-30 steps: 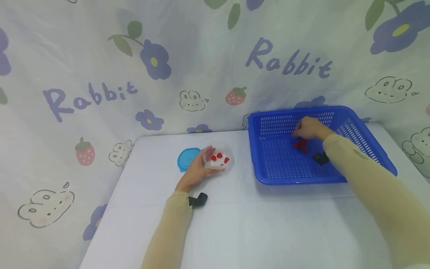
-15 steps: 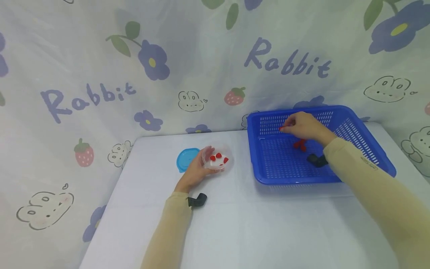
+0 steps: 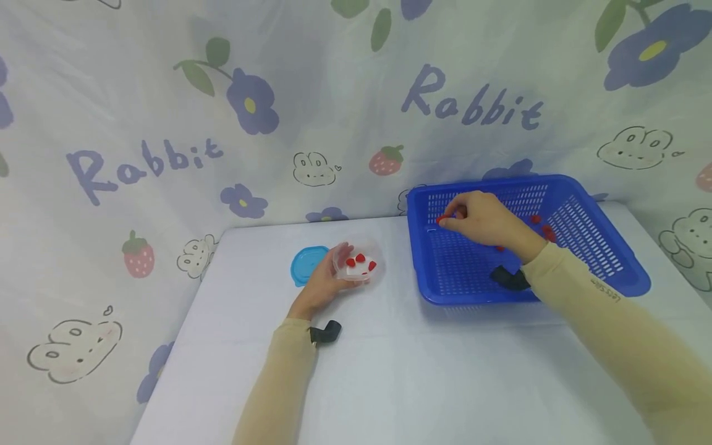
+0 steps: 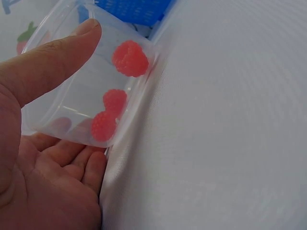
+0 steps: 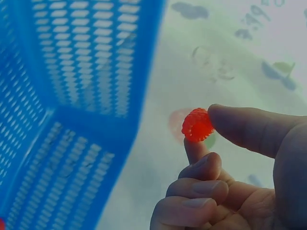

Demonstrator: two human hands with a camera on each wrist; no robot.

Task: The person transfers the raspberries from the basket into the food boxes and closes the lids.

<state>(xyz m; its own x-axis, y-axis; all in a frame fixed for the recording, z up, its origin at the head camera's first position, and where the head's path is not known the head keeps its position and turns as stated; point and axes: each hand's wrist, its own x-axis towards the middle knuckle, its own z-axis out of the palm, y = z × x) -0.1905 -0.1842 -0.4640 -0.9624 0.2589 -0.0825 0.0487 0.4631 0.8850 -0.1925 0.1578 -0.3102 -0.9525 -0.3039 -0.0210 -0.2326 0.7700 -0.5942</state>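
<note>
My left hand (image 3: 324, 281) holds a clear plastic tub (image 4: 72, 103) on the table, thumb on the near wall and fingers curled beneath its side. Several red raspberries (image 4: 130, 58) lie inside the tub. My right hand (image 3: 481, 221) is over the left part of the blue basket (image 3: 421, 272) and pinches one raspberry (image 5: 197, 124) between thumb and index finger. The right wrist view shows this raspberry's hollow end. More raspberries (image 3: 547, 233) lie on the basket floor, partly hidden by the right hand and forearm.
A light blue lid (image 3: 307, 264) lies flat on the white table (image 3: 400, 371), just left of the tub and partly behind the left hand. Behind the table hangs a printed cloth (image 3: 334, 93). The basket's raised rim stands between the right hand and the tub.
My right hand has risen from the basket floor and moved left toward the tub with a raspberry pinched in its fingertips. The left hand and tub have stayed in place.
</note>
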